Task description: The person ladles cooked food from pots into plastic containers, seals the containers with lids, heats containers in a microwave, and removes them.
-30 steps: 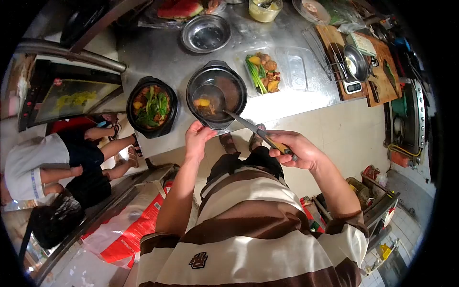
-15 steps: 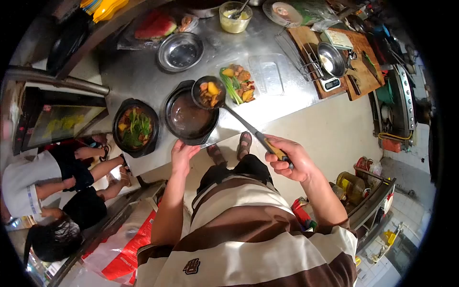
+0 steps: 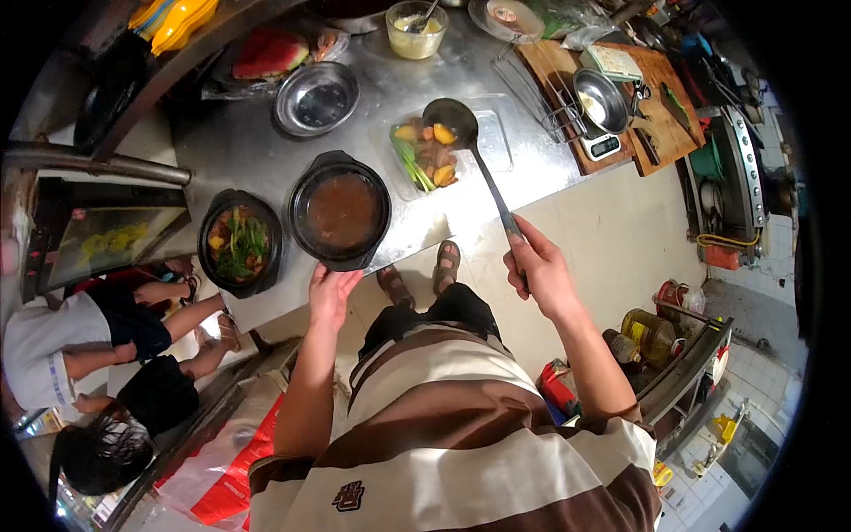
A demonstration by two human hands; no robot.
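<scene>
My left hand (image 3: pixel 330 300) is at the near handle of a black clay pot (image 3: pixel 384 213), thumb and fingers against it. Brown sauce covers the pot's bottom. My right hand (image 3: pixel 538 266) grips the handle of a black ladle (image 3: pixel 487 168). The ladle's bowl is tipped over a clear plastic container (image 3: pixel 502 142), close above the food there. Green vegetable stalks (image 3: pixel 409 164) and yellow and brown chunks (image 3: pixel 438 164) lie in the container. Left of the pot stands a second black clay pot (image 3: pixel 206 232), filled with stew and leafy greens (image 3: pixel 241 244).
A metal bowl (image 3: pixel 317 97) and a watermelon piece (image 3: pixel 270 53) are at the back. A glass tub (image 3: pixel 417 40) holds a spoon. Right are a wire rack (image 3: pixel 541 102), a scale (image 3: pixel 603 146) and cutting boards (image 3: pixel 656 124). Another person (image 3: pixel 53 341) is at left.
My right hand has moved the ladle away from over the pot to the container. The ladle, full of chunks before, is now tipped there. My left hand stays by the pot's near handle.
</scene>
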